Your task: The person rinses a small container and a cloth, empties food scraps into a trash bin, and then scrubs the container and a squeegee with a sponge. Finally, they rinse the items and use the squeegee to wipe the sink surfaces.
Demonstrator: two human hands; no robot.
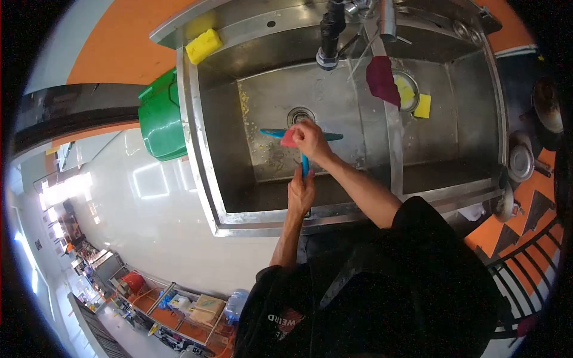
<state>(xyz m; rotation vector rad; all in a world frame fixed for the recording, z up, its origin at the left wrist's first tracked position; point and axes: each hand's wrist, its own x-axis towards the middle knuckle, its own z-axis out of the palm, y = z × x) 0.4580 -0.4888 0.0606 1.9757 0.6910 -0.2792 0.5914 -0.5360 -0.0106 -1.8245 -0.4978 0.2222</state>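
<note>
My left hand (300, 194) has its grip closed on the blue tool (270, 132), low in the sink (262, 101) by the drain. My right hand (310, 140) clamps a pink sponge (288, 138) against it. I'd judge short strokes best: faucet (330, 36) overhead, divider (391, 137) near on the right, open room to the left

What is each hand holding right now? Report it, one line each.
Left hand: closed on the handle of the blue tool.
Right hand: closed on a pink sponge, pressed to the tool.
</note>
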